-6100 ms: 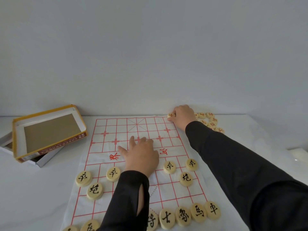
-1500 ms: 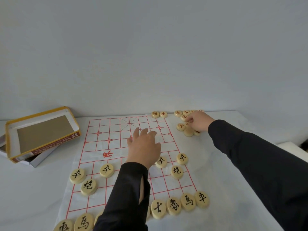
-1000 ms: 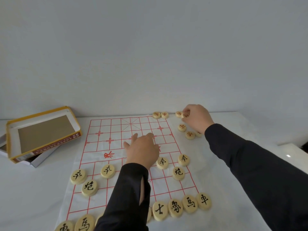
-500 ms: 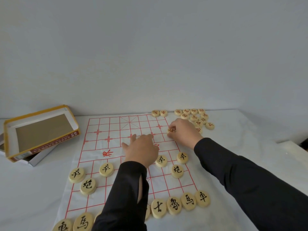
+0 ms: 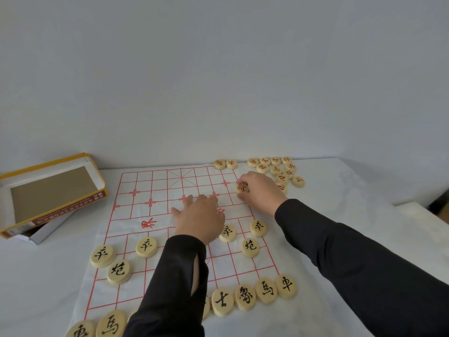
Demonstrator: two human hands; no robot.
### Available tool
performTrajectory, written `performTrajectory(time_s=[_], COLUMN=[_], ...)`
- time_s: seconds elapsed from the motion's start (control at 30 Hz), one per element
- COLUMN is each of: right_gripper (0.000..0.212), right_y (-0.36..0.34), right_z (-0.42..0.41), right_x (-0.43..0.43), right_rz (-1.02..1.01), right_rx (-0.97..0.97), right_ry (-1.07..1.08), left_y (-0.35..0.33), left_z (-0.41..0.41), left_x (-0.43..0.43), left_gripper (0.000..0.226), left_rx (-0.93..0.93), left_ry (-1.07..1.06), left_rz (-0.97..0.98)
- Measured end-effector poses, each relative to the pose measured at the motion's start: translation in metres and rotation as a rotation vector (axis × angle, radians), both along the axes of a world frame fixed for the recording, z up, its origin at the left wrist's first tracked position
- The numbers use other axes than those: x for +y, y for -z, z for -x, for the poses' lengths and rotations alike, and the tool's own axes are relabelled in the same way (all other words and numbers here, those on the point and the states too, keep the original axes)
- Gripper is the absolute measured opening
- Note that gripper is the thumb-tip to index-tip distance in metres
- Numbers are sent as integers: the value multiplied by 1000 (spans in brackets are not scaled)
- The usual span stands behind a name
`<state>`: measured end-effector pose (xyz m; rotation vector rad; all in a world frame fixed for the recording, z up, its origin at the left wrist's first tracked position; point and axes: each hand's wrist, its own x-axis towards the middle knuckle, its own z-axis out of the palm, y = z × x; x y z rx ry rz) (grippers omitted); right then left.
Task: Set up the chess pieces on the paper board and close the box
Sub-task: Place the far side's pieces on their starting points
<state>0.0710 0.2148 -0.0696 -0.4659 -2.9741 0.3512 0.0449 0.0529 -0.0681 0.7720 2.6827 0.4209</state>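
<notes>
- Roughly, the job looks a little past halfway. The black-lettered pieces (image 5: 250, 246) stand on the lower half of the paper board (image 5: 158, 190), with soldiers, cannons and back row set out, though a sleeve (image 5: 179, 276) hides part of that row.
- Red is barely begun: two red pieces (image 5: 226, 164) sit at the board's far edge, upper centre of the frame. A heap of red pieces (image 5: 277, 170) lies off the board at upper right.
- Meanwhile the right hand (image 5: 261, 193) pinches one red piece (image 5: 242, 188) between thumb and fingertips at the board's right edge, near the heap.
- Mid-board, the left hand (image 5: 199, 216) lies flat, fingers spread, pressing the paper.
- Lastly, the box (image 5: 68, 215) lies open at the left of the frame, and closing it remains.
</notes>
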Motion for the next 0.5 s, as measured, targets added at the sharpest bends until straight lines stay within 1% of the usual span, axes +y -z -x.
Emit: performTrajectory(time_s=[0.1,0.17,0.23,0.3,0.4,0.43,0.5], right_gripper=[41,44,43,37,31,32,36], right_y=[0,1,3,5,12,16,24], right_z=[-2,-4,-6,-10,-22,-28,-36], right_x=[0,1,4,10,24,29,43], right_rz=[-15,16,95,157,211,226,247], right_rx=[17,55,169,350,607,648,637], right_ry=[-11,-13,0,34,185,259,396], left_y=[1,2,2,2,0,0,0], left_z=[0,-1,-1,-2,-4,-4,-5], left_x=[1,2,4,4,3,3,5], left_gripper=[48,48,48,49,48,48,47], left_rx=[9,19,24,26,36,39,38], left_ry=[3,9,9,4,7,10,18], left_rz=[9,17,13,-9,-49,-60,-80])
